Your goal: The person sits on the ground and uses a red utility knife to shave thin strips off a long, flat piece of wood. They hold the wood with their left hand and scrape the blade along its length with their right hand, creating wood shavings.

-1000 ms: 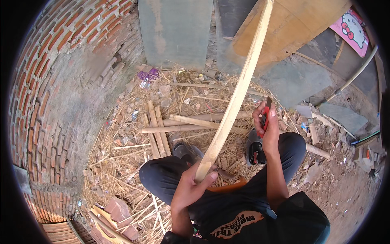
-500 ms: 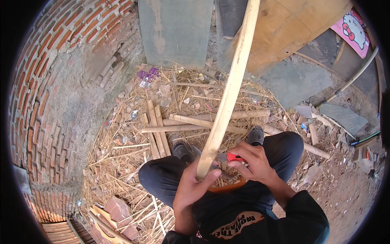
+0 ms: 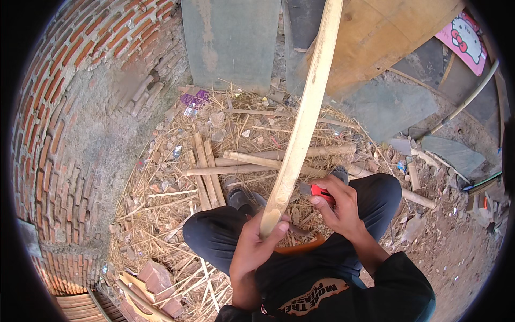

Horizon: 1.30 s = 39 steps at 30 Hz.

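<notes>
My left hand point(image 3: 256, 241) is closed around the lower end of a long pale strip of split bamboo point(image 3: 303, 126), which slants up and away past the top of the view. In my right hand point(image 3: 343, 209) is a red-handled utility knife point(image 3: 323, 195), its short blade out and pointing toward the strip. A small gap shows between blade and bamboo. An orange curved object point(image 3: 303, 247), partly hidden, lies between my legs below the hands.
Beyond my feet, several bamboo pieces point(image 3: 209, 174) and a thicker pole point(image 3: 335, 151) lie on straw and rubble. A brick wall point(image 3: 59, 145) rises on the left. Grey panels point(image 3: 233, 45) and a tan board point(image 3: 381, 40) lean at the back. A red-brown block point(image 3: 155, 276) lies lower left.
My right hand has drawn the knife right and slightly upward, off the bamboo strip. The left hand and the strip have hardly moved.
</notes>
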### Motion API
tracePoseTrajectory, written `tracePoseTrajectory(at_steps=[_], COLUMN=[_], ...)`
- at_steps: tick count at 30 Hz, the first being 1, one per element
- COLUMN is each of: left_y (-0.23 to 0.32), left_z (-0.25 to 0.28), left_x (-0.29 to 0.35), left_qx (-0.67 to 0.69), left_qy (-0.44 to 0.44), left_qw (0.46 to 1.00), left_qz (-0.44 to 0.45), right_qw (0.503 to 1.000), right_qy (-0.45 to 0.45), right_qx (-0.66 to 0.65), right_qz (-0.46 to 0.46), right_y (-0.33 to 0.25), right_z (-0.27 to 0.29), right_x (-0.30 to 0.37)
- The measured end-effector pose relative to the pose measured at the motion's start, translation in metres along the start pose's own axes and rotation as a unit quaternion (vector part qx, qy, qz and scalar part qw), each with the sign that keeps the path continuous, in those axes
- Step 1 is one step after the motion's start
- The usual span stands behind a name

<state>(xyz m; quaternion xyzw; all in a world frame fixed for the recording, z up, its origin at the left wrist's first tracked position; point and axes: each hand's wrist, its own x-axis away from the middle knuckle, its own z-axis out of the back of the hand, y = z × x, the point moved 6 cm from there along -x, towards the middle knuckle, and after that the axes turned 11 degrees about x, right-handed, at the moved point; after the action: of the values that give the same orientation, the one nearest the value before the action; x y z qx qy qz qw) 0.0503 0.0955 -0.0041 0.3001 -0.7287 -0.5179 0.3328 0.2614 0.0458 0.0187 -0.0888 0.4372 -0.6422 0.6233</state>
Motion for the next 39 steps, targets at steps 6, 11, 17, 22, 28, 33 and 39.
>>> tracePoseTrajectory(at_steps=[6, 11, 17, 22, 28, 33, 39], left_y=[0.000, -0.003, -0.003, -0.002, -0.001, 0.003, 0.002], left_z=[-0.004, -0.001, -0.001, -0.004, -0.015, -0.013, -0.013], left_x=[0.001, 0.000, -0.004, -0.006, -0.011, -0.013, -0.010], left_qx=[0.065, 0.068, 0.084, 0.034, 0.090, -0.041, -0.079], left_qy=[-0.049, -0.066, -0.053, -0.081, -0.085, -0.046, 0.023], left_qw=[0.996, 0.995, 0.992, 0.989, 0.992, 0.997, 0.995], left_qz=[0.027, 0.035, 0.078, 0.117, 0.018, -0.041, -0.050], right_qw=[0.999, 0.992, 0.988, 0.985, 0.983, 0.984, 0.983], right_qy=[-0.004, -0.057, -0.024, -0.009, 0.015, 0.025, 0.019], right_qx=[-0.027, -0.011, -0.004, -0.011, -0.007, 0.033, 0.078], right_qz=[0.030, 0.111, 0.155, 0.173, 0.183, 0.172, 0.163], right_y=[0.001, -0.010, -0.012, -0.016, -0.022, -0.030, -0.030], right_z=[-0.001, -0.007, -0.018, -0.020, -0.019, -0.012, -0.007], right_x=[0.002, 0.007, 0.020, 0.023, 0.021, 0.019, 0.014])
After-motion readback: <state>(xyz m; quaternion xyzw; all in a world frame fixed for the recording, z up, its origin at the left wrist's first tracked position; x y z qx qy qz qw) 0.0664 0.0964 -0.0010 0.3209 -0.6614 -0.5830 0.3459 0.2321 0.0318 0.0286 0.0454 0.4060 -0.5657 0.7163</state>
